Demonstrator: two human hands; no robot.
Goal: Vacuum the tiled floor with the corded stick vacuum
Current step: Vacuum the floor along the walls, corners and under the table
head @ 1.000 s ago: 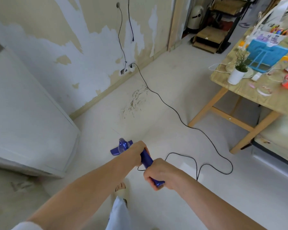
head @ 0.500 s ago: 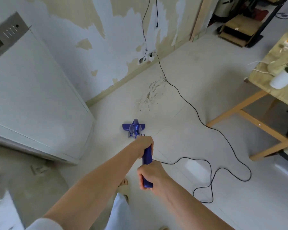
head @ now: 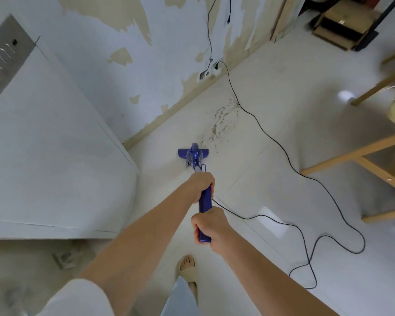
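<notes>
A blue corded stick vacuum (head: 193,157) stands on the pale tiled floor (head: 271,281), its flat head pointing at the wall. My left hand (head: 202,185) grips the upper part of the blue handle, and my right hand (head: 209,225) grips the handle's end below it. A patch of brownish debris (head: 221,123) lies on the tiles just beyond and right of the vacuum head. The black cord (head: 283,153) runs from the handle, loops on the floor to the right, and leads to a wall socket (head: 211,70).
A large white appliance (head: 43,144) stands close on the left. Wooden table legs (head: 356,153) stand at the right. Cardboard boxes on a dark rack (head: 342,21) sit at the far right corner. My sandalled foot (head: 187,265) is below the handle. The wall's paint is peeling.
The vacuum head has slid forward toward the debris patch, and the handle has straightened in front of me. My view has tilted down and left, so the tabletop has left the frame.
</notes>
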